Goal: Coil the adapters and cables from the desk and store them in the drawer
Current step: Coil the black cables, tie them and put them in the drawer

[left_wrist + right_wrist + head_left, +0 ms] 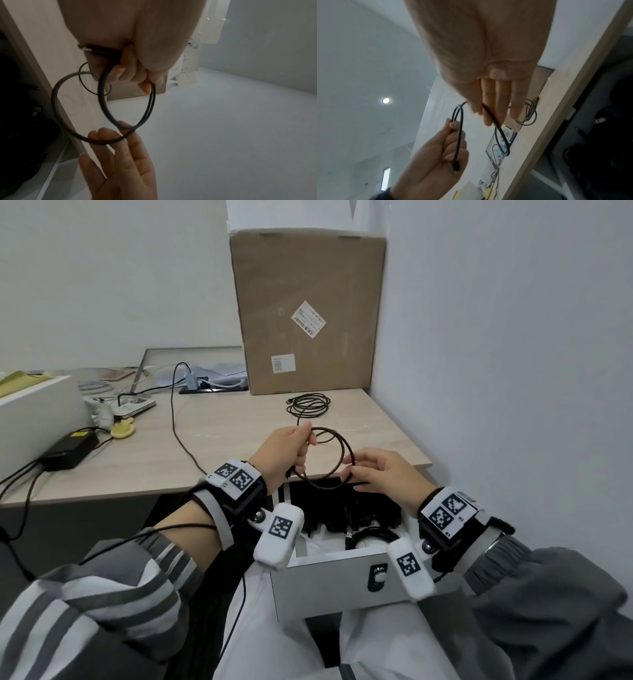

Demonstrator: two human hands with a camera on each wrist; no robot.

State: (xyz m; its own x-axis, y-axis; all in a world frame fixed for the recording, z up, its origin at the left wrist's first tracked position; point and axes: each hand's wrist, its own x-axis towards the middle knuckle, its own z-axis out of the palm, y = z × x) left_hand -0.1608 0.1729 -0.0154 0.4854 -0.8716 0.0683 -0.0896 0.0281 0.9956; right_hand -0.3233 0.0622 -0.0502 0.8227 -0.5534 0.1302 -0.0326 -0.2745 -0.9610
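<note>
over open drawer | left hand grips cable loops | right hand pinches strand lightly | risk: loops may spring loose, slack snagging desk edge

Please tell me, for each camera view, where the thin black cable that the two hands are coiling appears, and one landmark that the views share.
Head view: the thin black coiled cable is at centre, above the open white drawer.
Left wrist view: loops hang left of centre, below the left hand.
Right wrist view: it is at centre, between the hands.
Shared landmark: the second dark cable coil lying on the desk.
</note>
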